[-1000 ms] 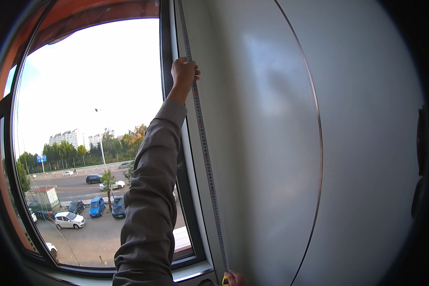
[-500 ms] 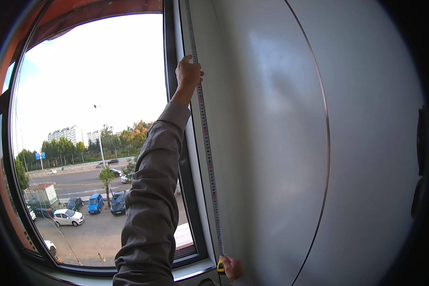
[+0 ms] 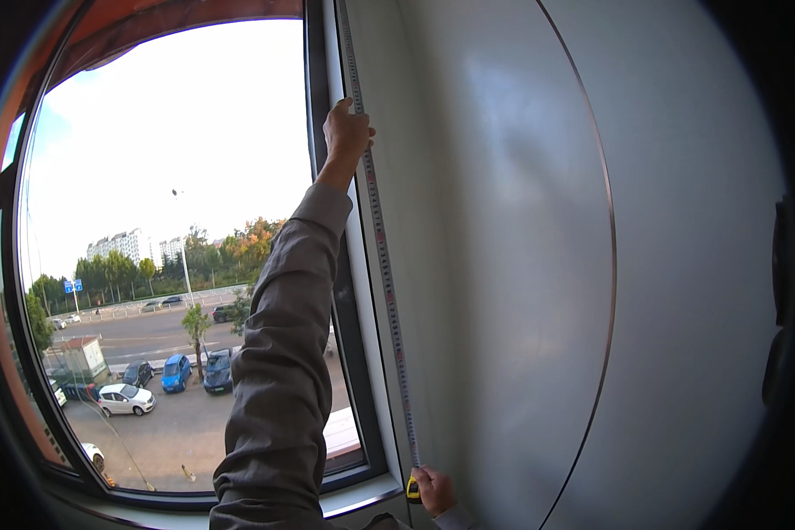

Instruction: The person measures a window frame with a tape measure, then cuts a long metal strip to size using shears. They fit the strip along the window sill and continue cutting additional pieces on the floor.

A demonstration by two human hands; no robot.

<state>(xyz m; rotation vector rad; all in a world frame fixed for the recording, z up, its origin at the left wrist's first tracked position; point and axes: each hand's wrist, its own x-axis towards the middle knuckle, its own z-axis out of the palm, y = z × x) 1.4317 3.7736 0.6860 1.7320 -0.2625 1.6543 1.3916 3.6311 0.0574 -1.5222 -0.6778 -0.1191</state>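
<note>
A tape measure's blade (image 3: pixel 389 291) runs stretched out from the top of the view down along the window's right side. My left hand (image 3: pixel 347 132) is raised high beside the window frame, fingers closed round the blade, which passes up beyond it. Low down, my right hand (image 3: pixel 435 491) grips the yellow and black tape measure case (image 3: pixel 413 488), where the blade comes out. The blade's upper end lies outside the view. My left forearm, in a grey sleeve, crosses in front of the window.
A dark-framed window (image 3: pixel 362 389) fills the left, with parked cars, a road and trees outside. On the right rises a smooth pale wall panel (image 3: pixel 521 265) with a thin metal strip (image 3: pixel 611 238). A pale sill (image 3: pixel 362 497) runs below the window.
My right hand and the tape case sit slightly further right in the view. My left hand has shifted very slightly up and left, its grip unchanged. Outside, cars on the road have moved.
</note>
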